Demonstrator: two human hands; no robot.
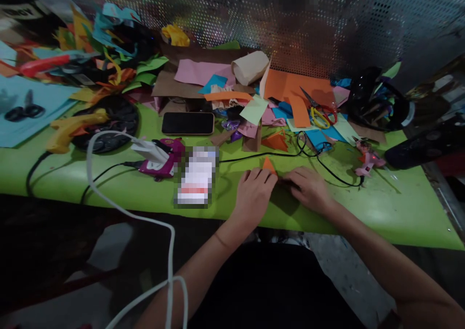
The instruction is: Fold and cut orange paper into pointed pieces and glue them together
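Note:
My left hand (255, 193) is closed with its fingers bent over a small piece of orange paper (269, 165), whose pointed tip sticks up past the fingertips. Close beside it on the right, my right hand (310, 188) is curled, its fingertips turned toward the left one. What those fingertips hold, if anything, is hidden in shadow. Both hands rest low over the green tabletop (366, 212) near its front edge. Just behind them sits a folded orange paper shape (275, 141).
A lit phone (196, 176), a purple power adapter (163, 159) and a dark phone (188, 123) lie to the left. Farther left is a yellow glue gun (74, 128). Scissors (319, 113), paper scraps and a pink glue gun (368, 159) lie behind and right. Cables cross the table.

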